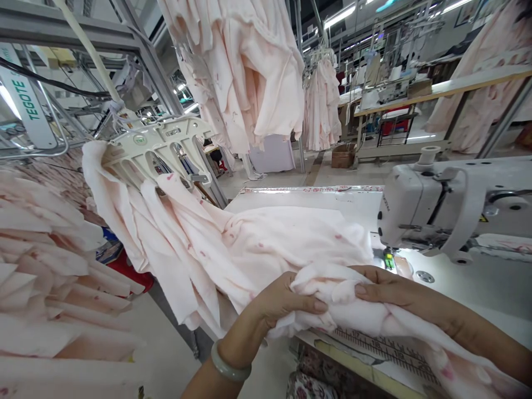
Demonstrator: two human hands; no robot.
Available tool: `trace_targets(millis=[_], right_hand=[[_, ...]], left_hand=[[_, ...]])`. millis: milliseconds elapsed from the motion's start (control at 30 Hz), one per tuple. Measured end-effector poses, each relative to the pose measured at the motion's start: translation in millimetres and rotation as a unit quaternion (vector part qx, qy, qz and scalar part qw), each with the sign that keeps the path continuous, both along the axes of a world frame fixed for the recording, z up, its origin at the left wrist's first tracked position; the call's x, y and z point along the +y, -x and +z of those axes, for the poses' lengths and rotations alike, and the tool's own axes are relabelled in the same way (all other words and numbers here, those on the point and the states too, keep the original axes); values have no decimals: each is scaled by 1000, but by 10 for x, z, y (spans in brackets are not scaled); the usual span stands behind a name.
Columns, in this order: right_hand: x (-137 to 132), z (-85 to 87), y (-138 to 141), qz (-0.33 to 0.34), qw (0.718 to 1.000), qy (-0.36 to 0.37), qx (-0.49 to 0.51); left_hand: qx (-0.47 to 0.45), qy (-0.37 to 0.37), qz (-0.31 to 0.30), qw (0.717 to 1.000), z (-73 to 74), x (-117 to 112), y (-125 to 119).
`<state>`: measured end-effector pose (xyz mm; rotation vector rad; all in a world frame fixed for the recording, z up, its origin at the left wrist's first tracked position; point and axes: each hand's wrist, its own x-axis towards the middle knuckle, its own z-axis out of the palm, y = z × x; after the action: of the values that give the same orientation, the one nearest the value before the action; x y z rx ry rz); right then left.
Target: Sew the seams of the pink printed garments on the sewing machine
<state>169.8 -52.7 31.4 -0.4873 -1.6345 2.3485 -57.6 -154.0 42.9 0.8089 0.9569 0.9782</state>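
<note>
Both my hands grip a bunched, pale pink garment piece [332, 282] with small darker pink marks, at the front edge of the sewing table. My left hand [286, 302], a bangle [230, 363] on its wrist, pinches the cloth between thumb and fingers. Close to its right, my right hand [386, 288] has its thumb pressed on a fold, fingers hidden behind. The cloth spreads back across the table and leftward to a white hanger clamp [162, 144], where several layers hang. Just beyond my right hand stands the sewing machine [428, 205], with a green part [389, 260] near its needle area.
Stacked pale pink pieces [54, 266] hang at the left. More garments [249, 72] hang overhead beyond the table. A printed measuring tape [382, 349] runs along the table's front edge. Farther back are a wooden-edged workbench [449, 94] and a cardboard box [343, 155].
</note>
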Motion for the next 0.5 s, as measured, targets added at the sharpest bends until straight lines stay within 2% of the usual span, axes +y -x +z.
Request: trace_targets(millis=[167, 400, 500], right_hand=[[-68, 97, 11, -37, 999, 16, 1], [-88, 155, 20, -53, 998, 16, 7], [-105, 159, 22, -54, 998, 19, 20]], left_hand=[[4, -11, 0, 1000, -3, 27, 5], [36, -34, -48, 998, 158, 39, -15], [61, -53, -51, 995, 188, 51, -12]])
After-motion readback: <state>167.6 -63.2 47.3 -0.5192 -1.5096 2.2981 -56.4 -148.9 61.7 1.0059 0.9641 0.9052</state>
